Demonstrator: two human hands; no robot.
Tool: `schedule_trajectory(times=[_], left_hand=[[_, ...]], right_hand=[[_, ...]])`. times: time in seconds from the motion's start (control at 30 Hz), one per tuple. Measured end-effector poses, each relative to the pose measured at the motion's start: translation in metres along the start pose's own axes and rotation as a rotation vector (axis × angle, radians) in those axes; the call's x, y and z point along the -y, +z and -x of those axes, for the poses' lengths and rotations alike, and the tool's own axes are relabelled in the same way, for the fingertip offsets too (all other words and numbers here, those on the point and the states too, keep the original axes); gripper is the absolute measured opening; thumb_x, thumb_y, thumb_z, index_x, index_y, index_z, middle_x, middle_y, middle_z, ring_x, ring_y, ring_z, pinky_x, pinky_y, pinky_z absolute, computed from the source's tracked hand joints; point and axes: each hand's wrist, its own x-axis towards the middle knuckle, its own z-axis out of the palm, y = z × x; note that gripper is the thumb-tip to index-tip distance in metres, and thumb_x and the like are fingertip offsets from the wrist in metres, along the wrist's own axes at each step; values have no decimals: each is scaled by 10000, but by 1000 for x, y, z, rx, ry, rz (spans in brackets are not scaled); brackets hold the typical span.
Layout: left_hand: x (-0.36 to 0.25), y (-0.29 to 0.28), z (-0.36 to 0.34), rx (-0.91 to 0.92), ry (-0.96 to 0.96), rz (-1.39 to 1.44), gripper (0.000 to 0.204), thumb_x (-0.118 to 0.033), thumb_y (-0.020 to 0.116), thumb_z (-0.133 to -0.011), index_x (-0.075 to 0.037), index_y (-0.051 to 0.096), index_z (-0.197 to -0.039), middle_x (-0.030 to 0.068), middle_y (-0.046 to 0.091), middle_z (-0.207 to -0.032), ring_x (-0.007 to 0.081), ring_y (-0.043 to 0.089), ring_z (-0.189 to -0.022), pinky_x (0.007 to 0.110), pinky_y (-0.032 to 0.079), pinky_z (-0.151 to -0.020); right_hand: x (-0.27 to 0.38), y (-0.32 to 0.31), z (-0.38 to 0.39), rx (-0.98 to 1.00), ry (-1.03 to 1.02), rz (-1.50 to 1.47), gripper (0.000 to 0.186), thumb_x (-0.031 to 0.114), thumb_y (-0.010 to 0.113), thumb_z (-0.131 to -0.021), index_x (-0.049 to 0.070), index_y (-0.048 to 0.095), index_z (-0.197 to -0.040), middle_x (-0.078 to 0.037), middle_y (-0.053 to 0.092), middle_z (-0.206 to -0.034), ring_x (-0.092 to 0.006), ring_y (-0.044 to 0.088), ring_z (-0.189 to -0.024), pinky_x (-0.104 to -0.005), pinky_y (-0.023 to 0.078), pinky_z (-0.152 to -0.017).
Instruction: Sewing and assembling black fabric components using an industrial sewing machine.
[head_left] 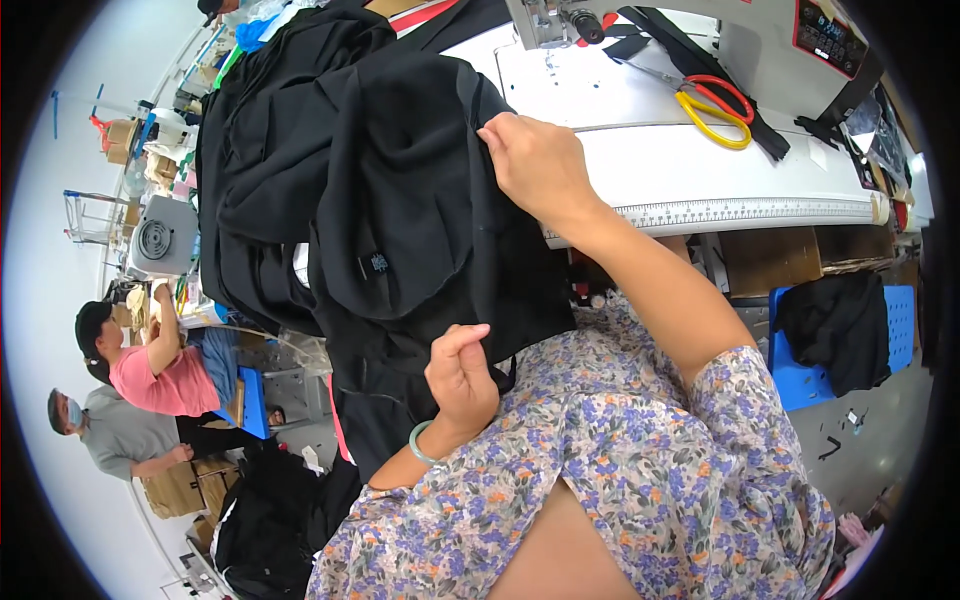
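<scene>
- Looking down at a black garment [400,180], bunched over the left part of the white table [650,165] and spilling past the near edge toward the floral blouse [620,420].
- Lengthwise, running from the far side of the table to below its near edge; lying mostly left of the right hand [540,165] and, from the left hand [460,385], chiefly up and away from the body.
- With the right hand, pinching the garment's right-hand border, fingertips closed on fabric above the table; nearer to the sewing machine [765,60].
- With the left hand, palm turned up and fingers curled, waiting low beside the garment's near end, closer to the body than the table's near edge. Too poorly shown at the fingertips to tell whether gripping cloth or merely near it.
- Key relation: between the two hands, along the garment's right side, a long fold, stretching from the right hand's pinch down toward the left fingertips.
- Well clear of the fold, toward the table's far right: scissors [690,82] with red and yellow handles. Along the near edge, right of the garment: a ruler strip [720,213].
</scene>
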Motion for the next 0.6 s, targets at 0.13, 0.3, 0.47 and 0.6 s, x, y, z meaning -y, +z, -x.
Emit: schedule_trajectory(times=[0.13, 0.3, 0.47, 0.6], left_hand=[[3, 0, 14, 178, -76, 144, 117, -3, 525, -976, -15, 626, -1033, 96, 616, -805, 150, 562, -656, 252, 441, -615], [9, -6, -30, 457, -91, -118, 164, -34, 580, -919, -16, 650, -1066, 130, 627, -801, 244, 599, -676, 336, 471, -635], [29, 16, -162, 371, 294, -191, 332, 83, 543, -838, -27, 626, -1140, 134, 635, -1128, 323, 587, -1069, 397, 455, -934], [77, 51, -236, 639, 844, -756, 366, -45, 580, -835, -179, 642, -1170, 3, 498, -1436, 293, 314, -1434, 516, 226, -1154]], right_hand=[[-15, 12, -4, -20, 81, 12, 165, 166, 629, -909, 25, 659, -828, -151, 674, -731, -347, 658, -679, -415, 508, -617], [-23, 11, -5, -14, 121, -132, 150, 160, 630, -913, 26, 698, -913, -171, 682, -762, -361, 664, -702, -407, 513, -636], [-33, 5, -4, 15, 180, -203, 156, 165, 638, -913, 28, 698, -962, -173, 685, -778, -359, 670, -717, -384, 514, -636], [-19, 0, -4, 67, 140, -315, 225, 185, 666, -897, 12, 691, -1039, -170, 683, -759, -317, 683, -688, -357, 513, -626]])
